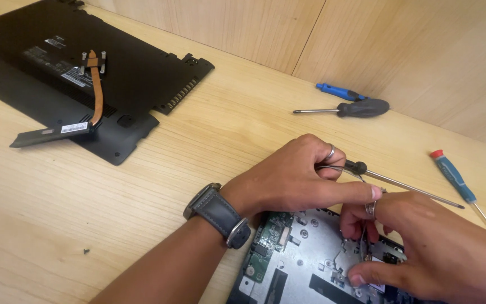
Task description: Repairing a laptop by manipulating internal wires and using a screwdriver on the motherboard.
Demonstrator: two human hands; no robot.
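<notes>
two hands work over an opened laptop [305, 264] at the bottom edge of the view, right of centre, its grey inner frame and a green board [265, 247] bared. the left hand [299, 180], with a watch [217, 217] on the wrist and a ring on one finger, lies across the laptop's upper left corner. its fingers are curled shut around the black handle of a thin screwdriver [406, 186], whose long metal shaft sticks out to the right over the table, and its forefinger is stretched out to the right, touching the right hand. the right hand [423, 242], also ringed, reaches down into the frame; its thumb and fingertips are pinched together on something small and thin, too small to make out, just above the metal plate.

a black-handled screwdriver [344, 108] and a blue one [338, 91] lie close together near the wall, well apart from the hands. a third, blue with a red cap [457, 180], lies to the right, near the tip of the held shaft. far left on the wooden table [198, 146] lies the black bottom cover [57, 62] of the laptop, with a copper heat pipe [95, 87] resting on it and a dark flat strip [52, 134] at its near edge. one tiny black screw [86, 251] sits alone on the table, left of the left forearm.
</notes>
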